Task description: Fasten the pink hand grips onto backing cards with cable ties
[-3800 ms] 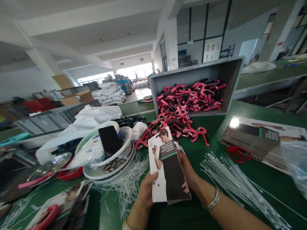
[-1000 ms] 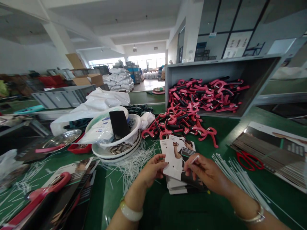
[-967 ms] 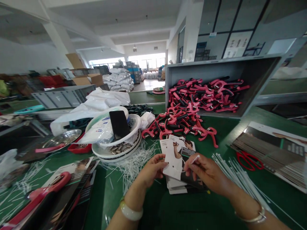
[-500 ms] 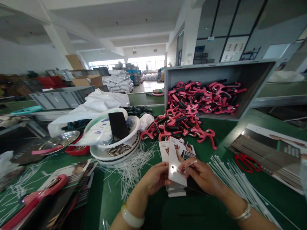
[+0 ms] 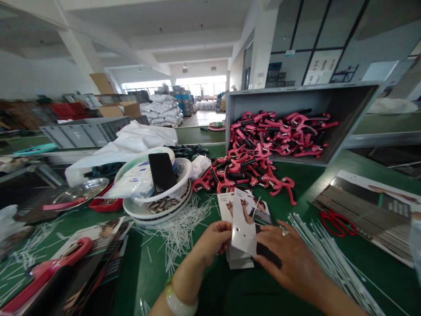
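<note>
A printed white cardboard packaging card with small holes is tilted up over a small stack of similar cards. My left hand pinches its left edge between thumb and fingers. My right hand, wearing a ring, is at its right edge, with fingers over the edge and thumb lower down; some fingertips are hidden. A thin white cable tie shows near the card's upper right.
Pink-and-black handled tools spill from a tipped grey crate. Loose cable ties, red scissors and a card stack lie right. Left are bowls of metal parts, a phone and a carded pink tool.
My right hand has turned and shifted right and down, from pinching a cable tie at the card's front to the card's right edge. My left hand stays on the card.
</note>
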Tool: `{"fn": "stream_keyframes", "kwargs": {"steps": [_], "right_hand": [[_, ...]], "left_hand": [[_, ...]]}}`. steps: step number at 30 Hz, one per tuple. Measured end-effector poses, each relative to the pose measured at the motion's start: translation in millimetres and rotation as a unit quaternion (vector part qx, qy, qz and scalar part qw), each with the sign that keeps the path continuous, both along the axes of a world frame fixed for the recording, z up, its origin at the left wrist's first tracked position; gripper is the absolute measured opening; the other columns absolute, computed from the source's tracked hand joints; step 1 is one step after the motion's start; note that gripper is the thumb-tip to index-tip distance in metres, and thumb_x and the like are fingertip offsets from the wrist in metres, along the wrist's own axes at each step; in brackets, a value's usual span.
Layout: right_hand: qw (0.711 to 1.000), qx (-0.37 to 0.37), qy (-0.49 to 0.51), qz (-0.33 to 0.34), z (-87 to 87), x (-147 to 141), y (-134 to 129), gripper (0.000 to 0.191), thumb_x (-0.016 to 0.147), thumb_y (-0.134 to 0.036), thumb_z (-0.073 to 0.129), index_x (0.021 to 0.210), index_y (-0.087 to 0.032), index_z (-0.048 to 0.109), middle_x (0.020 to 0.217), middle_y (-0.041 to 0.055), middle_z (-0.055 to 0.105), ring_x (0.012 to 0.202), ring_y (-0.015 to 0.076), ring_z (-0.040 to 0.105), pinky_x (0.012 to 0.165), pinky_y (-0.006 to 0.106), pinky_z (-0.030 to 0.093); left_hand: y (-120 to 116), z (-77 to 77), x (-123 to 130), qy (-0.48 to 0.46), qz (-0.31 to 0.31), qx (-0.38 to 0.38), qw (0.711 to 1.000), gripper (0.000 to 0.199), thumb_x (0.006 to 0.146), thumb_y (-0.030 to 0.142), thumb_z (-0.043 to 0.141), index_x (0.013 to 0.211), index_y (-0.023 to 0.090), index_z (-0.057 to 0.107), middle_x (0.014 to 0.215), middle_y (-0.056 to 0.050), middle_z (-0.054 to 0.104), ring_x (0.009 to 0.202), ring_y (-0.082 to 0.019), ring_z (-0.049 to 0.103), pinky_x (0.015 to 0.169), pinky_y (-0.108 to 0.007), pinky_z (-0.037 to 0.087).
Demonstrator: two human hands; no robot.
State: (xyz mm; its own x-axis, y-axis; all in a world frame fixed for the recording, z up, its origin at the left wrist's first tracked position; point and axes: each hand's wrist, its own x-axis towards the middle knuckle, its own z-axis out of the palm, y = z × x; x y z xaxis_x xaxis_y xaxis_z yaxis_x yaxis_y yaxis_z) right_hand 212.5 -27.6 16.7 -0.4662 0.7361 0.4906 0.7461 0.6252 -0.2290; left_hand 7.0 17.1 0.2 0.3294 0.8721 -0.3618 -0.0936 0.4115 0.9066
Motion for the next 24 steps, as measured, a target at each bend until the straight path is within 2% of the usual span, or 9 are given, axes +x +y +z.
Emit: {"fn": "stream_keyframes", "kwargs": {"steps": [2,3,8,12,15,17,19,21,24], "right_hand": [[0.996,0.057,-0.043,-0.056,-3.4,-11.5,-10.1,0.03,0.077,-0.038,0.063,0.102,-0.022,0.061,0.102,0.0092,0.068,0.101,0.0305,0.058,0.1,0.06,0.025],[0.993,0.073,-0.052,-0.072,-4.9,-17.3,-13.5,0.03,0.078,-0.04,0.061,0.102,-0.022,0.062,0.1,0.0098,0.068,0.099,0.0303,0.058,0.099,0.06,0.025],[0.988,0.116,-0.048,-0.089,-7.8,-27.8,-9.3,0.027,0.089,-0.033,0.045,0.105,-0.019,0.062,0.092,0.0104,0.069,0.082,0.0225,0.062,0.085,0.043,0.044],[0.985,0.146,0.016,-0.093,0.3,-20.5,6.2,0.029,0.091,-0.031,0.041,0.108,-0.018,0.06,0.096,0.0116,0.068,0.088,0.0231,0.063,0.077,0.038,0.051],[0.983,0.143,0.074,-0.09,10.7,-18.1,14.9,0.027,0.09,-0.027,0.041,0.11,-0.019,0.058,0.099,0.0105,0.067,0.092,0.0226,0.063,0.079,0.038,0.052],[0.981,0.138,0.097,-0.094,14.8,-17.5,18.5,0.027,0.09,-0.026,0.042,0.111,-0.019,0.057,0.101,0.0107,0.067,0.094,0.0226,0.062,0.081,0.038,0.052],[0.979,0.131,0.11,-0.11,14.9,-16.1,21.1,0.027,0.09,-0.027,0.042,0.111,-0.019,0.057,0.102,0.011,0.067,0.095,0.0229,0.063,0.081,0.038,0.052],[0.977,0.115,0.122,-0.131,12.0,-13.3,22.9,0.027,0.09,-0.029,0.042,0.11,-0.019,0.057,0.102,0.0109,0.067,0.094,0.0231,0.063,0.081,0.037,0.052],[0.974,0.09,0.138,-0.155,6.7,-8.1,24.0,0.028,0.091,-0.032,0.041,0.109,-0.02,0.058,0.101,0.0109,0.067,0.093,0.023,0.064,0.08,0.036,0.052]], "left_hand": [[-1.0,0.9,0.8,0.003,0.009,-0.006,1.0,0.012,0.059,0.023,0.062,0.067,0.015,0.057,0.044,0.008,0.043,0.035,-0.002,0.031,0.035,-0.016,0.016],[-1.9,1.5,1.0,0.004,0.014,-0.01,1.0,0.012,0.059,0.022,0.063,0.067,0.015,0.058,0.044,0.007,0.043,0.035,-0.002,0.032,0.035,-0.016,0.018],[-7.3,11.0,-0.5,-0.079,0.025,-0.019,0.996,0.021,0.059,0.025,0.072,0.074,0.013,0.063,0.052,0.005,0.05,0.04,-0.002,0.037,0.04,-0.015,0.029],[-4.1,21.3,8.5,-0.126,0.011,0.084,0.988,0.037,0.061,0.036,0.076,0.09,0.015,0.066,0.068,0.001,0.059,0.052,-0.005,0.047,0.049,-0.017,0.041],[4.4,26.0,24.3,-0.125,0.055,0.181,0.974,0.035,0.064,0.045,0.073,0.079,0.015,0.066,0.078,-0.002,0.062,0.06,-0.008,0.051,0.051,-0.018,0.044],[9.9,27.9,34.9,-0.153,0.083,0.213,0.961,0.035,0.067,0.048,0.069,0.072,0.014,0.062,0.089,-0.004,0.063,0.066,-0.009,0.053,0.051,-0.018,0.044],[13.5,28.6,43.0,-0.201,0.108,0.202,0.953,0.037,0.07,0.051,0.065,0.074,0.016,0.057,0.091,-0.004,0.063,0.064,-0.008,0.054,0.048,-0.016,0.042],[14.8,28.4,48.0,-0.231,0.116,0.162,0.952,0.039,0.069,0.053,0.066,0.079,0.017,0.054,0.079,-0.001,0.063,0.056,-0.006,0.052,0.045,-0.015,0.041],[14.7,28.1,51.8,-0.231,0.079,0.107,0.964,0.047,0.06,0.05,0.074,0.084,0.017,0.052,0.069,0.002,0.062,0.049,-0.005,0.052,0.046,-0.016,0.043]]}}
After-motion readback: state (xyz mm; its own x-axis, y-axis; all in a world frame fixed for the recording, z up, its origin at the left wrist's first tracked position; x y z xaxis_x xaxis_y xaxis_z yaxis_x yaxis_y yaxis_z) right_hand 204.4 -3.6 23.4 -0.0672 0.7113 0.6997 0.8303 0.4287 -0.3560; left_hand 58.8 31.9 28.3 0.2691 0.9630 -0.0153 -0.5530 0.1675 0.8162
